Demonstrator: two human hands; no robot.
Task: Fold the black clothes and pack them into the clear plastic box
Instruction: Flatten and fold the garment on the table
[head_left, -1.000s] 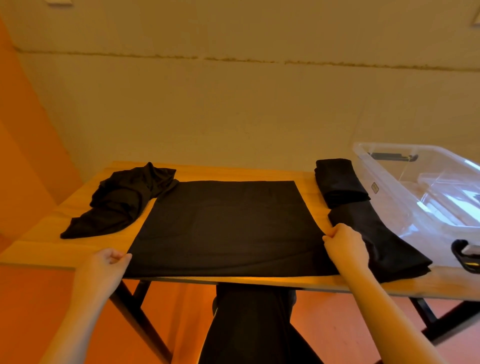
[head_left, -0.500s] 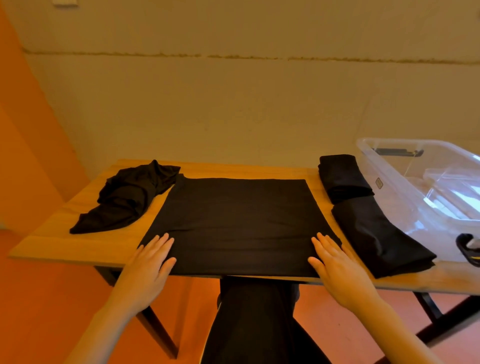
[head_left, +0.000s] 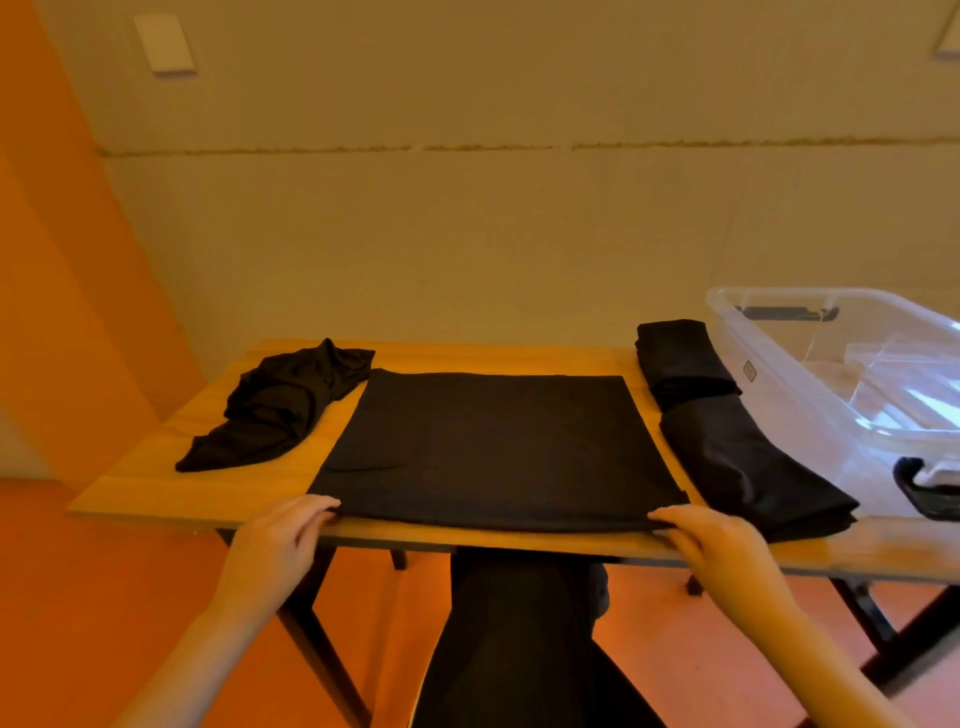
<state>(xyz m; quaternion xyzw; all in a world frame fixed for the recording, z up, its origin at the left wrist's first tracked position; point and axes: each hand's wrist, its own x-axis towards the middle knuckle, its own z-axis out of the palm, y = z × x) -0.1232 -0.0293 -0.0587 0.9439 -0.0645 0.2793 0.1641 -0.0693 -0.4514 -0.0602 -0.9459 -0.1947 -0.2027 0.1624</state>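
Both hands are now sitting at the near corners of the flat black cloth (head_left: 493, 447), where half a second ago they were lying spread on top of it. The left hand (head_left: 280, 535) is curling its fingers (head_left: 317, 504) at the near left corner, and the right hand (head_left: 711, 540) is doing the same at the near right corner; both are seeming to pinch the near edge, though the thumbs are hidden. This cloth is lying smooth in the middle of the wooden bench (head_left: 156, 488). Just beside it on the right, two folded black pieces (head_left: 727, 431) are lying one behind the other. The clear plastic box (head_left: 852, 374) is standing at the right end of the bench, next to them. A crumpled black garment (head_left: 285, 410) is resting at the far left.
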